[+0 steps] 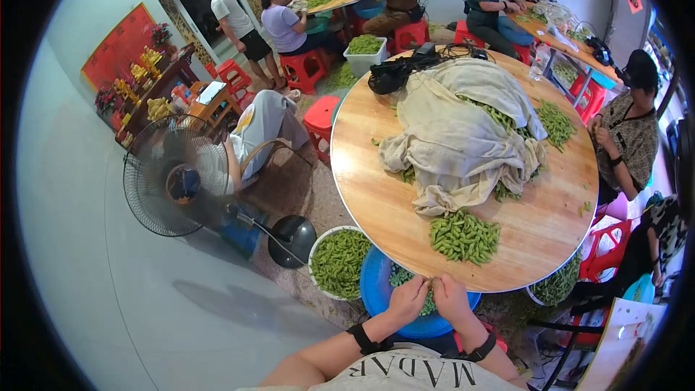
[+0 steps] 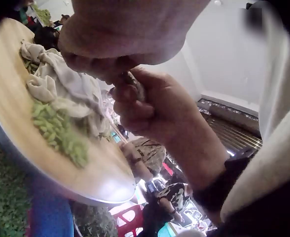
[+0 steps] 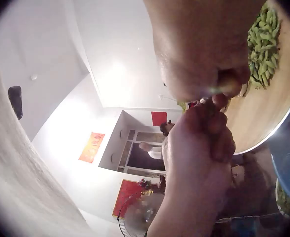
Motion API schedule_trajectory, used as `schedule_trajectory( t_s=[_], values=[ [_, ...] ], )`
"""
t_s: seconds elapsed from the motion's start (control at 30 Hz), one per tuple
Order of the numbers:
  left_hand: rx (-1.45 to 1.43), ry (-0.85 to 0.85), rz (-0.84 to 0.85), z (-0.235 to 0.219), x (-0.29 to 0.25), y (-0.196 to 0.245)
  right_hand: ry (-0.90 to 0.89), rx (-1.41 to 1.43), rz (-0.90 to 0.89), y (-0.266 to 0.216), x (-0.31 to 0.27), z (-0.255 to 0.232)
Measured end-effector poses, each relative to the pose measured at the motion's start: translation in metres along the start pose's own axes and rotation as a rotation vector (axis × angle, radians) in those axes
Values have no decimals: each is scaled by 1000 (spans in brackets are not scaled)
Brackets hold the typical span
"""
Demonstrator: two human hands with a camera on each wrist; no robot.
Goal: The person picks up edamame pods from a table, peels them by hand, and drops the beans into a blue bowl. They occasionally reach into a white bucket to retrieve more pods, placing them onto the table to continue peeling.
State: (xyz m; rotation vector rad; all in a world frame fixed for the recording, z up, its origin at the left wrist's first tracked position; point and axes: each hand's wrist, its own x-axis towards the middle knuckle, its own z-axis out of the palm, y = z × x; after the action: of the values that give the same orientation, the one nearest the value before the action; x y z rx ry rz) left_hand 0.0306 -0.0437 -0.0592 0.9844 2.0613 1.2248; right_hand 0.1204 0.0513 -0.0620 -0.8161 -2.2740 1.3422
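Note:
My left hand and right hand meet at the round table's near edge, above the blue basin. Fingertips of both pinch one small brownish-green pod. In the left wrist view the pod shows between the curled fingers of the right hand, under the left hand. The fingers mostly hide it in the right wrist view. Just beyond the hands, a heap of green pods lies on the table. Green beans lie in the basin.
A cream cloth covers more pods on the wooden table. Left of the basin stands a white tub of pods, near a standing fan. Another tub is below the table at right. Several people sit around.

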Motion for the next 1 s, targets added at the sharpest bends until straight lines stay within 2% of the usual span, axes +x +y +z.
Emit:
schedule_trajectory(
  t_s=[0.07, 0.17, 0.27, 0.37, 0.47, 0.57, 0.67, 0.77, 0.87, 0.97, 1.0],
  values=[
    [30, 10, 9, 2, 0, -5, 32, -24, -56, -1, -2, 1],
    [-49, -6, -127, 5, 0, -9, 16, 64, 7, 12, -5, 9],
    [-195, 7, -176, 4, 0, -10, -39, 219, 105, 4, -8, 6],
    [-207, -138, -244, 3, -1, -30, -322, 498, 478, 6, -5, -9],
    [-39, -97, -217, -3, -4, -10, -319, 428, 424, 17, -1, -16],
    [-162, -89, -204, 1, -7, -14, -386, 607, 496, 20, 2, -17],
    [-257, -136, -269, 4, -8, -29, -381, 729, 529, 17, 1, -14],
    [-231, -114, -257, 11, -8, -39, -348, 801, 563, 28, -1, -5],
    [-282, -241, -427, 9, -2, -30, -295, 695, 527, 47, -2, 6],
    [-183, -332, -358, 7, -2, -28, -267, 620, 525, 61, -5, 13],
    [-1, -319, -238, 9, -3, -34, -270, 591, 523, 64, -5, 14]
  ],
)
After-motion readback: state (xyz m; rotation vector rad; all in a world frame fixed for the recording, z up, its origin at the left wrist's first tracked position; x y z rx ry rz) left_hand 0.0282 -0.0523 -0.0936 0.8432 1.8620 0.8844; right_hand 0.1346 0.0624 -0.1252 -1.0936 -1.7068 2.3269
